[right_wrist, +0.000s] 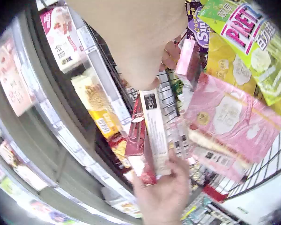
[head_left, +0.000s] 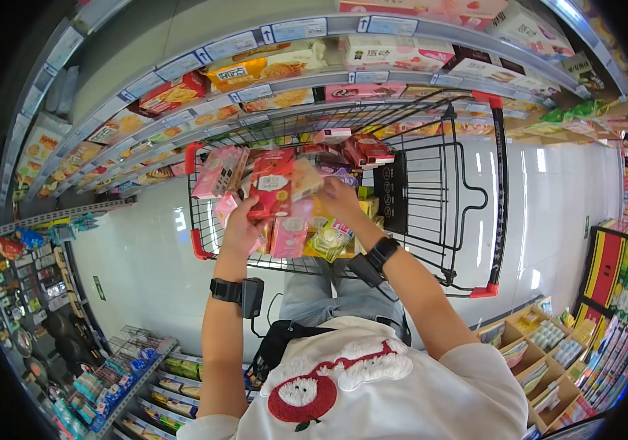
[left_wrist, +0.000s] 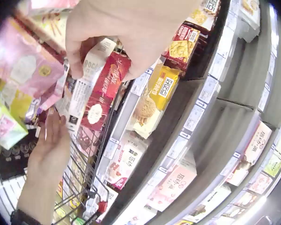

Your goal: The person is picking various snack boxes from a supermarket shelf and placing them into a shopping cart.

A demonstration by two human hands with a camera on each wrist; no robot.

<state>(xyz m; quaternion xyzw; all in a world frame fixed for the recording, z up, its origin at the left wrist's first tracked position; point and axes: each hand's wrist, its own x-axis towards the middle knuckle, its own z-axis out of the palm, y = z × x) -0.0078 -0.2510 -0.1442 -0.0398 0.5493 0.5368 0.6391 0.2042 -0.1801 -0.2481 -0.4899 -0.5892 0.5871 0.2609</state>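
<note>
My left hand (head_left: 243, 227) grips a red snack box (head_left: 273, 180) and a cream-coloured box (head_left: 306, 180) side by side, above the goods in the cart. In the right wrist view, the left hand (right_wrist: 166, 192) has its thumb and fingers around the lower ends of the red box (right_wrist: 136, 140) and the cream box (right_wrist: 154, 126). My right hand (head_left: 342, 202) is right at the cream box's other end. Its fingers look fairly straight in the left wrist view (left_wrist: 51, 140). Pink boxes (head_left: 289, 236) and a green Pretz bag (head_left: 331, 238) lie just below the hands.
A wire shopping cart (head_left: 431, 198) with red corners stands against my front, piled with snack boxes at its left end. Shelves (head_left: 299, 29) of boxed biscuits rise right behind it. Racks with pans (head_left: 64, 334) stand left, and wooden bins (head_left: 541, 348) right.
</note>
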